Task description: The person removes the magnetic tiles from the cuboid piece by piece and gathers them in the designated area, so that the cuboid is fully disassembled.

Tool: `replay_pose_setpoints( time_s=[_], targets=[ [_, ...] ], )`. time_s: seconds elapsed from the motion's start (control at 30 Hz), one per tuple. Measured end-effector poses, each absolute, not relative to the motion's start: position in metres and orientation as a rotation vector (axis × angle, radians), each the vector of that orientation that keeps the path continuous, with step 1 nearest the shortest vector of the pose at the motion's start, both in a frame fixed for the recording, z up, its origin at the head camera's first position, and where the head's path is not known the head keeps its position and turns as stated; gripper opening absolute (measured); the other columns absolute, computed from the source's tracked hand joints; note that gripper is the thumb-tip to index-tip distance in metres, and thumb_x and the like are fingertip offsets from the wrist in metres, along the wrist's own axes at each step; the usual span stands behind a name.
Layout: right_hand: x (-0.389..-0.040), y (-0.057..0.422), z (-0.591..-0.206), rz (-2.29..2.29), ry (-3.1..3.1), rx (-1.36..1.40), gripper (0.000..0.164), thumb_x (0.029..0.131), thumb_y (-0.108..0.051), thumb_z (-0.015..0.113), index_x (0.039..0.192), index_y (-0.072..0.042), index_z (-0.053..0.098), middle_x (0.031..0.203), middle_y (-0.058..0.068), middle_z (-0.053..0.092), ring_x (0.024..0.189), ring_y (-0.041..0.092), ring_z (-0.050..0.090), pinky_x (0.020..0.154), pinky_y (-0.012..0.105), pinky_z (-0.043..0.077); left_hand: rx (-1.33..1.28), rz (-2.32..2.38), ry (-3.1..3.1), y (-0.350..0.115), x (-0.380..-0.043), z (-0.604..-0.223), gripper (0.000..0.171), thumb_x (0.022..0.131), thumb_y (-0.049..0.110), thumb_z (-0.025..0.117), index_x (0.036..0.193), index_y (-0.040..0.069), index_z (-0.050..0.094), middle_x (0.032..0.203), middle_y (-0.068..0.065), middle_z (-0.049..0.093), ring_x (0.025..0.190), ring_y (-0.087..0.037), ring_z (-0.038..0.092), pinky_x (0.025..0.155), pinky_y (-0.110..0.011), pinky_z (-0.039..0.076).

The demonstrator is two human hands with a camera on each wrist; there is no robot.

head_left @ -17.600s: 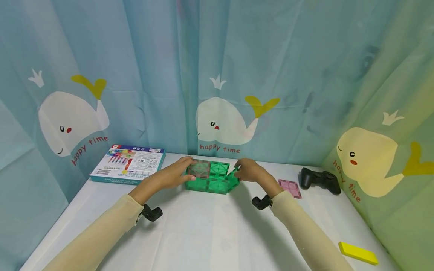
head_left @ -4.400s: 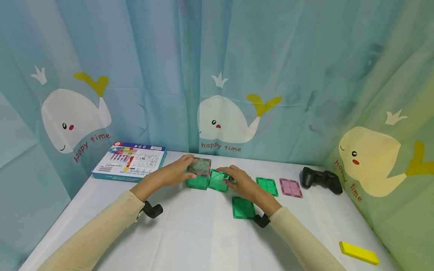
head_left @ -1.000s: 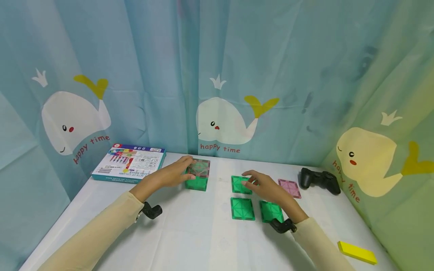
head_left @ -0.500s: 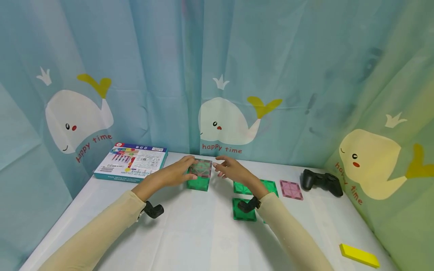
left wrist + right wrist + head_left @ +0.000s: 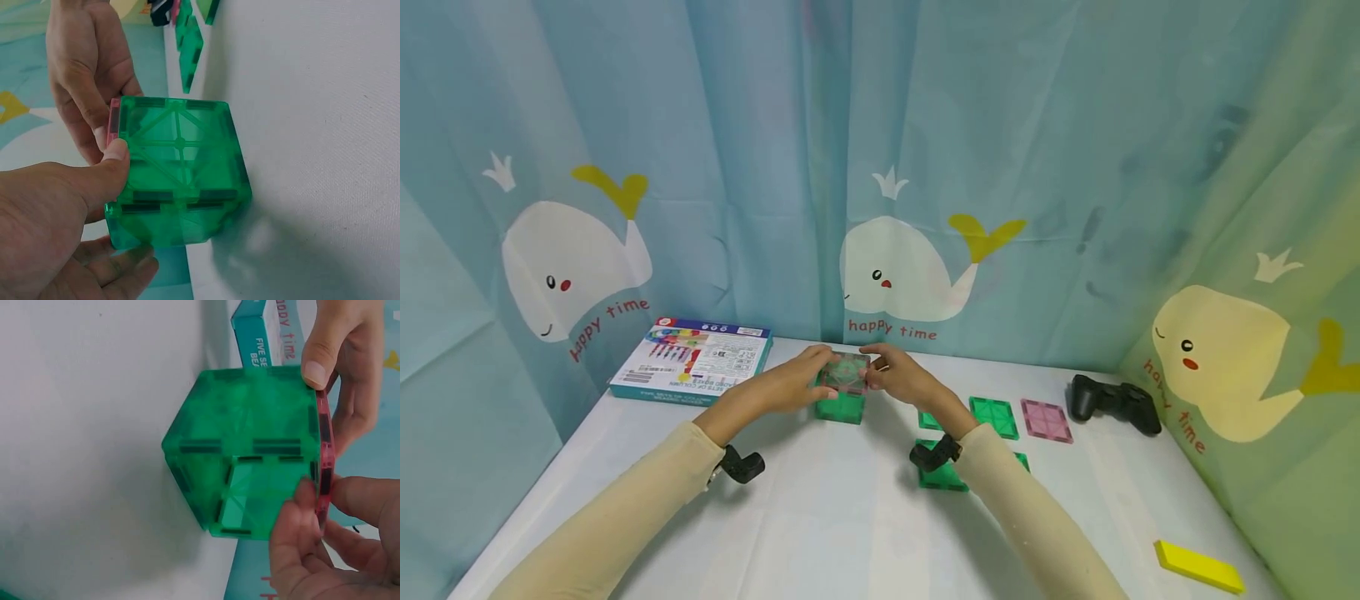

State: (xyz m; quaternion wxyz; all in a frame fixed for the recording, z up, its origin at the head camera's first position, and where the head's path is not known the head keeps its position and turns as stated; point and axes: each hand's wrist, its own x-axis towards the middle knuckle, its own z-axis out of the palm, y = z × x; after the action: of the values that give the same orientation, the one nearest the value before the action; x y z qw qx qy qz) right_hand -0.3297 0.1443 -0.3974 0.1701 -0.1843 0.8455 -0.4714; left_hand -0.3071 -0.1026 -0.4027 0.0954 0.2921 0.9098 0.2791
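Observation:
A small box of see-through magnetic tiles stands on the table, its green side walls [image 5: 840,408] topped by a pink tile [image 5: 852,373]. My left hand [image 5: 786,385] grips its left side, the thumb [image 5: 115,165] lying along the upper edge of a green wall. From the right, my right hand [image 5: 904,379] pinches the pink tile's edge. In the right wrist view its thumb [image 5: 359,495] is on the pink top and its fingertips are against the green wall. Flat green tiles [image 5: 994,417] lie beneath and beside the right forearm, which partly hides them.
A flat pink tile [image 5: 1047,421] and a black game controller [image 5: 1112,404] lie at the right. A yellow block [image 5: 1198,568] is near the front right. The printed cardboard box [image 5: 688,362] sits back left, before the whale-print curtain [image 5: 760,208].
The longer green tile structure came down to one pink-topped box, and several green tiles now lie flat. My right hand moved left from them to the box; the left hand stayed on it.

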Motion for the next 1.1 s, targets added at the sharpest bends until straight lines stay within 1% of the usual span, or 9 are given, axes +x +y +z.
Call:
replay_pose_setpoints(
  time_s=[0.17,0.33,0.43,0.57,0.7,0.8,0.93,1.0,1.1],
  targets=[
    [-0.328,0.142,-0.402,-1.399,2.401,-0.554,0.048,0.111,-0.013,0.057,0.156,-0.003,0.047,0.115,0.017,0.062,0.117,0.043,0.065,0.108,0.058,0.051,0.916,0.859,2.702,-0.104,-0.307,-0.402,0.061,0.108,0.027,0.063,0.156,0.004,0.036,0.16,-0.022,0.036,0.15,-0.037,0.038,0.12,-0.054,0.039],
    [-0.325,0.143,-0.403,-1.45,2.439,-0.58,0.044,0.11,-0.012,0.059,0.153,-0.006,0.051,0.113,0.016,0.06,0.109,0.034,0.068,0.105,0.059,0.053,0.88,0.868,2.688,-0.103,-0.308,-0.402,0.081,0.108,0.03,0.064,0.167,0.002,0.017,0.17,-0.025,0.023,0.158,-0.04,0.027,0.126,-0.057,0.031],
    [-0.324,0.143,-0.402,-1.484,2.454,-0.604,0.043,0.109,-0.011,0.06,0.151,-0.01,0.051,0.114,0.016,0.06,0.105,0.029,0.07,0.104,0.06,0.054,0.846,0.887,2.675,-0.104,-0.308,-0.401,0.091,0.107,0.031,0.065,0.17,0.005,0.004,0.174,-0.024,0.013,0.161,-0.039,0.019,0.128,-0.057,0.026],
    [-0.323,0.144,-0.402,-1.525,2.444,-0.683,0.044,0.109,-0.011,0.06,0.151,-0.007,0.051,0.112,0.019,0.058,0.105,0.033,0.071,0.102,0.059,0.056,0.824,0.899,2.668,-0.105,-0.308,-0.401,0.099,0.107,0.032,0.065,0.17,0.008,-0.007,0.177,-0.019,0.004,0.163,-0.036,0.011,0.131,-0.055,0.019],
    [-0.322,0.148,-0.4,-1.533,2.457,-0.736,0.043,0.108,-0.013,0.062,0.15,-0.007,0.054,0.112,0.022,0.061,0.107,0.039,0.071,0.1,0.056,0.058,0.822,0.897,2.66,-0.106,-0.307,-0.4,0.101,0.107,0.032,0.064,0.169,0.009,-0.012,0.177,-0.016,-0.001,0.163,-0.036,0.007,0.131,-0.056,0.017],
    [-0.322,0.153,-0.398,-1.533,2.483,-0.73,0.042,0.108,-0.013,0.062,0.15,-0.009,0.055,0.117,0.022,0.065,0.108,0.039,0.072,0.1,0.057,0.058,0.81,0.871,2.667,-0.106,-0.307,-0.399,0.097,0.108,0.034,0.064,0.169,0.007,-0.007,0.177,-0.019,0.003,0.163,-0.037,0.01,0.131,-0.057,0.018],
    [-0.322,0.164,-0.392,-1.588,2.467,-0.688,0.042,0.108,-0.012,0.062,0.15,-0.01,0.056,0.12,0.022,0.063,0.11,0.045,0.07,0.102,0.056,0.057,0.802,0.787,2.698,-0.106,-0.308,-0.399,0.082,0.108,0.035,0.062,0.168,0.002,0.017,0.174,-0.022,0.014,0.16,-0.041,0.021,0.127,-0.059,0.027],
    [-0.322,0.171,-0.389,-1.602,2.466,-0.671,0.042,0.108,-0.011,0.062,0.15,-0.011,0.055,0.118,0.022,0.062,0.11,0.046,0.069,0.101,0.053,0.058,0.809,0.754,2.709,-0.106,-0.309,-0.4,0.075,0.109,0.034,0.062,0.166,0.002,0.027,0.173,-0.023,0.018,0.158,-0.043,0.027,0.125,-0.06,0.032],
    [-0.319,0.186,-0.384,-1.579,2.502,-0.658,0.043,0.109,-0.012,0.061,0.152,-0.01,0.053,0.119,0.021,0.062,0.107,0.04,0.07,0.101,0.049,0.059,0.808,0.745,2.705,-0.105,-0.309,-0.4,0.073,0.109,0.034,0.062,0.166,0.004,0.029,0.174,-0.022,0.017,0.158,-0.043,0.028,0.124,-0.06,0.033]
  ],
)
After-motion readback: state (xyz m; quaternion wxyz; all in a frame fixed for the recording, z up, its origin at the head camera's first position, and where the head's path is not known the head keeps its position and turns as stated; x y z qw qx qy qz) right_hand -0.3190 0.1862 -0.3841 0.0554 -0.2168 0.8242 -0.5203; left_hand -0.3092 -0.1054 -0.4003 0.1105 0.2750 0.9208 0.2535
